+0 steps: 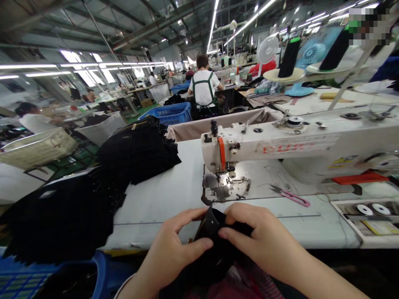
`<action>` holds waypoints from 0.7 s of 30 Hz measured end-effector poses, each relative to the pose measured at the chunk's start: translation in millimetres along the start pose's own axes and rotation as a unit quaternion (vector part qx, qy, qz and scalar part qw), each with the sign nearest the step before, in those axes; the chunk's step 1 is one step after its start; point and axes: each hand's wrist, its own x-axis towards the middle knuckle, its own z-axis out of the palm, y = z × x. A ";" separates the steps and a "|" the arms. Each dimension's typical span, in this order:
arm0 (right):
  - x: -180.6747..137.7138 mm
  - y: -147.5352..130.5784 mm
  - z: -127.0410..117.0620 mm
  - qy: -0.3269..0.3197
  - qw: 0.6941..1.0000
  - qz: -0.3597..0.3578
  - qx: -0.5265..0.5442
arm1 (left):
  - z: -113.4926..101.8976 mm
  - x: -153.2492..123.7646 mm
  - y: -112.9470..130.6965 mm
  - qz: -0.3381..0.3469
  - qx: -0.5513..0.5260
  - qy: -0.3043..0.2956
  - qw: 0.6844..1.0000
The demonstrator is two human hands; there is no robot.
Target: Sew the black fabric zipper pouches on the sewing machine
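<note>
Between my two hands, at the table's front edge, is a piece of black fabric with a curled upper edge. My left hand grips its left side, thumb in front and fingers behind. On the right side, my right hand pinches the same piece between thumb and bent fingers. The lower part of the fabric hangs down over my lap. Just beyond my hands stands a white sewing machine, its presser foot and needle plate close to the fabric's top edge.
Stacks of black fabric pieces lie left on the white table. Pink-handled thread snips rest beside the machine. A bobbin tray sits at the right. Below left is a blue basket. A co-worker sits ahead, back turned.
</note>
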 end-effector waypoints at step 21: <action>-0.1 -2.6 -8.0 0.030 0.999 -0.015 0.018 | 25.0 -2.6 -8.9 -0.083 -0.268 0.086 0.956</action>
